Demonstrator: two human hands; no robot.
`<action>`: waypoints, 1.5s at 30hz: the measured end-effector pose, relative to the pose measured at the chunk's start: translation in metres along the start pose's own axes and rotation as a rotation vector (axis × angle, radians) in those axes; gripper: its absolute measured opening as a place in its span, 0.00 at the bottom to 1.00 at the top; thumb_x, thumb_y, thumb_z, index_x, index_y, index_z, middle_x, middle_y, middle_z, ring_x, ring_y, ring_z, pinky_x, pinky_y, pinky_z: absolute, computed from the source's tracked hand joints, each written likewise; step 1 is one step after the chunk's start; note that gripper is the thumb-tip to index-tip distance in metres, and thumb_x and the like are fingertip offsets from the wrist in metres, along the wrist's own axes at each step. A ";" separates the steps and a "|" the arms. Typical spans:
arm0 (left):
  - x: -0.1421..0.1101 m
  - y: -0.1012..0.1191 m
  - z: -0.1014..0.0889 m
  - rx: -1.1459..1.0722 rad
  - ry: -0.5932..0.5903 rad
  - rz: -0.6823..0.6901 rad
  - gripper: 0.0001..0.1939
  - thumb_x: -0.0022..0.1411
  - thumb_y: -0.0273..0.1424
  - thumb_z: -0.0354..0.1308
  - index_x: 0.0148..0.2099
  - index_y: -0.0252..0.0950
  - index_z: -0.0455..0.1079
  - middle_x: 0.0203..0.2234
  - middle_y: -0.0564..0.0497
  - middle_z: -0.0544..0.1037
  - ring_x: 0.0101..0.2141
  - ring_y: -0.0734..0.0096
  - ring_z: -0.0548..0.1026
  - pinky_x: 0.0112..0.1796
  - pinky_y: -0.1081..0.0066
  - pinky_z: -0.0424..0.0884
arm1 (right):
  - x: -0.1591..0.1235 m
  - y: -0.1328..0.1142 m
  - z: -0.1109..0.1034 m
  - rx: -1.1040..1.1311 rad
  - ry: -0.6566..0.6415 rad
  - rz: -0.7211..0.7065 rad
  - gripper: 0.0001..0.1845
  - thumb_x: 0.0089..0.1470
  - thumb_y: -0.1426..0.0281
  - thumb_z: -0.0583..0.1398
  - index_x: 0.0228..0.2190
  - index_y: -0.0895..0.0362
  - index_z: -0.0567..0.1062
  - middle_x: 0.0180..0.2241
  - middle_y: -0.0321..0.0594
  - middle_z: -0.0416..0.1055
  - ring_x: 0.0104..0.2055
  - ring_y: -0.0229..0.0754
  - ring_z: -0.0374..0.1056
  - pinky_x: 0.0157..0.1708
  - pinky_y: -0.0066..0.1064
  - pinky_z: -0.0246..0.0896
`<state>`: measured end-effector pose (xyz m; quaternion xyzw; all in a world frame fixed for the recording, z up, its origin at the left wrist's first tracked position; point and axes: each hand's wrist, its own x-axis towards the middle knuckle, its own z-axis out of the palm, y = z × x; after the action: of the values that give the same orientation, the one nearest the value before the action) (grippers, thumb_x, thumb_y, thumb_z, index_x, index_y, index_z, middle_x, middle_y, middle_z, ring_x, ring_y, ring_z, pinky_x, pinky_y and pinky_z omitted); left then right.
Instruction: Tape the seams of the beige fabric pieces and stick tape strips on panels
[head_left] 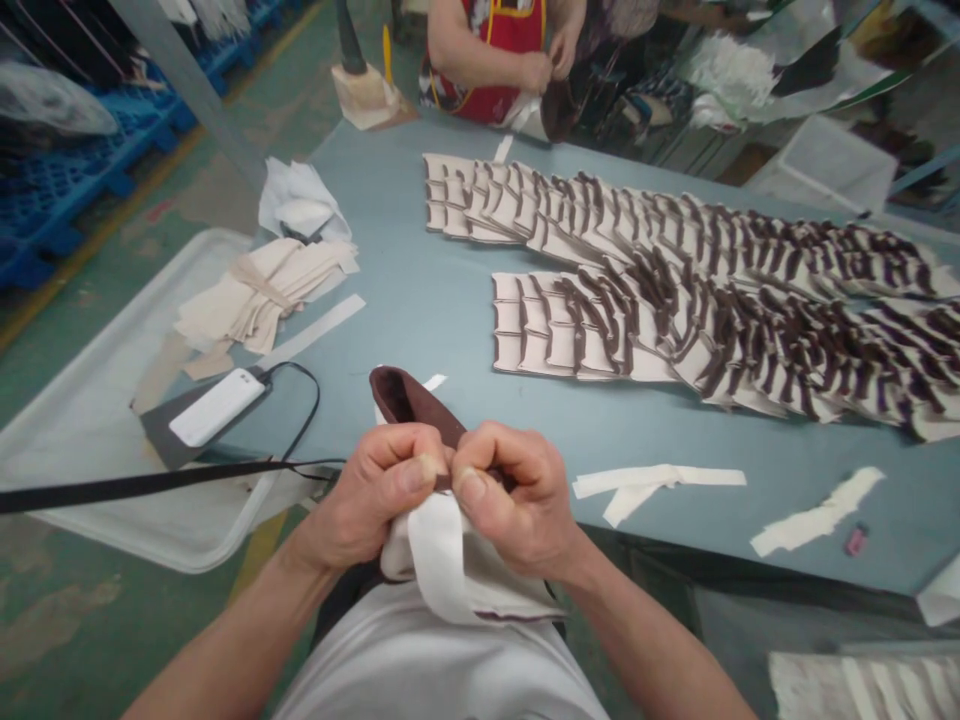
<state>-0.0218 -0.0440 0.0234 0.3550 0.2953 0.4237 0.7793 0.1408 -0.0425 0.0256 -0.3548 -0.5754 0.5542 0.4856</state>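
My left hand [371, 495] and my right hand [517, 495] are close together at the table's near edge, both pinched on one brown leather piece [412, 400] with a white lining strip [442, 560] hanging from it. The thumbs press side by side on the top of the strip. The brown end sticks up and away from my fingers. On the blue table [420, 290] lie two long overlapping rows of cream and brown cut pieces [675, 300].
A bundle of cream pieces [262, 290] and a white phone [214, 405] with a black cable lie at the left, beside a white tray [90, 420]. Loose white strips [652, 480] lie at the right. Another person in a red apron [499, 50] works across the table.
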 end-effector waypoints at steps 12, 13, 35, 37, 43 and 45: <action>0.000 0.015 -0.031 0.236 -0.060 0.068 0.25 0.68 0.50 0.65 0.31 0.35 0.69 0.24 0.54 0.68 0.25 0.75 0.64 0.26 0.75 0.60 | 0.016 0.010 -0.015 0.022 -0.207 0.050 0.21 0.70 0.54 0.57 0.31 0.55 0.71 0.26 0.31 0.64 0.26 0.34 0.56 0.29 0.27 0.55; -0.001 0.019 -0.032 0.283 -0.067 0.081 0.25 0.69 0.51 0.64 0.32 0.35 0.70 0.25 0.54 0.68 0.25 0.74 0.64 0.26 0.74 0.60 | 0.019 0.009 -0.016 -0.006 -0.219 0.041 0.22 0.70 0.53 0.57 0.31 0.55 0.71 0.26 0.31 0.65 0.26 0.34 0.57 0.29 0.28 0.56; -0.011 0.033 -0.024 0.243 0.191 0.144 0.33 0.63 0.64 0.60 0.33 0.37 0.64 0.24 0.57 0.63 0.25 0.76 0.58 0.26 0.73 0.55 | 0.039 0.022 0.005 -0.361 -0.086 -0.019 0.26 0.69 0.53 0.57 0.23 0.54 0.68 0.21 0.32 0.62 0.23 0.37 0.60 0.25 0.26 0.60; -0.002 0.039 -0.028 0.356 0.245 0.223 0.34 0.63 0.65 0.60 0.32 0.37 0.66 0.24 0.56 0.65 0.25 0.76 0.60 0.27 0.73 0.57 | 0.056 0.023 -0.006 -0.475 0.093 -0.057 0.20 0.65 0.51 0.61 0.31 0.54 0.77 0.31 0.39 0.76 0.35 0.43 0.73 0.36 0.30 0.69; 0.001 0.086 -0.081 0.738 0.734 0.520 0.29 0.61 0.58 0.64 0.26 0.38 0.67 0.19 0.56 0.67 0.23 0.74 0.63 0.25 0.71 0.59 | 0.077 0.047 -0.053 -0.384 0.373 0.182 0.33 0.61 0.40 0.57 0.42 0.56 0.81 0.45 0.50 0.80 0.42 0.50 0.76 0.49 0.44 0.74; -0.005 0.113 -0.111 0.756 0.936 0.618 0.25 0.63 0.54 0.63 0.27 0.39 0.65 0.21 0.57 0.67 0.25 0.72 0.64 0.27 0.70 0.61 | 0.067 0.062 -0.061 -0.314 0.349 0.322 0.35 0.56 0.36 0.60 0.39 0.57 0.81 0.43 0.50 0.80 0.39 0.48 0.75 0.46 0.43 0.76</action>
<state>-0.1592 0.0291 0.0517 0.4504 0.6145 0.6038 0.2344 0.1722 0.0470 -0.0297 -0.6025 -0.4981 0.4590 0.4222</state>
